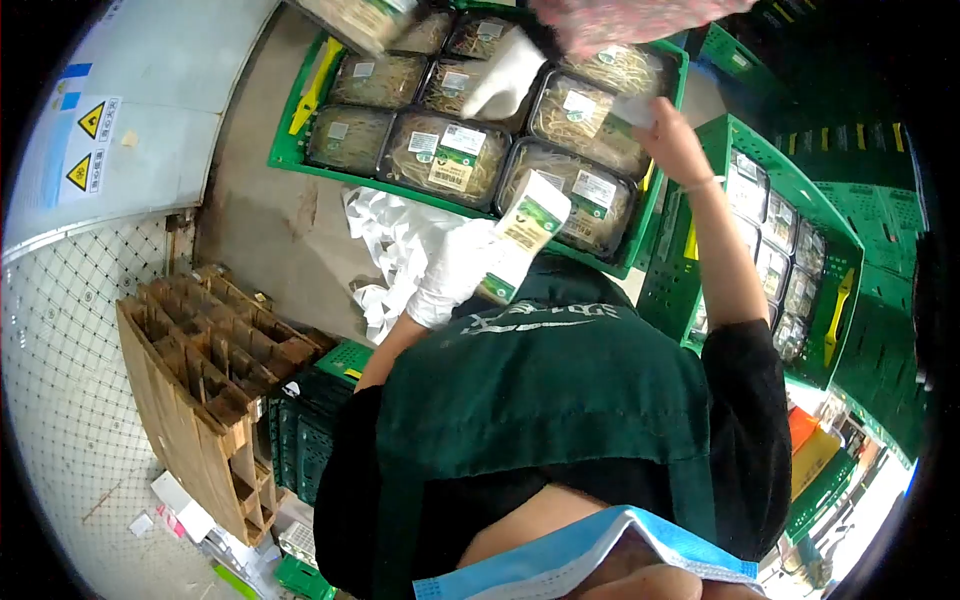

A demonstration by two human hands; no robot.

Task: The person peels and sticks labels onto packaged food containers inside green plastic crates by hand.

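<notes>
My left hand [450, 272], in a white glove, is closed on a strip of printed green-and-white labels [532, 222]. White backing strip [380, 262] hangs in loose folds beside that hand. My right hand [675, 145], bare, has its fingers pinched on a pale, blurred label [633, 111] above a black tray pack [580, 108] of what look like bean sprouts. Several such film-covered packs fill the green crate [340, 176] before me. One front pack [447, 158] bears a green-and-cream label; its neighbour [590, 195] shows a small white one.
Another person's white-gloved hand [503, 78] reaches over the crate; a pink patterned sleeve [630, 22] is at the top. A second green crate [845, 245] with packs stands at right. A wooden rack [185, 400] and a metal panel [150, 100] are at left.
</notes>
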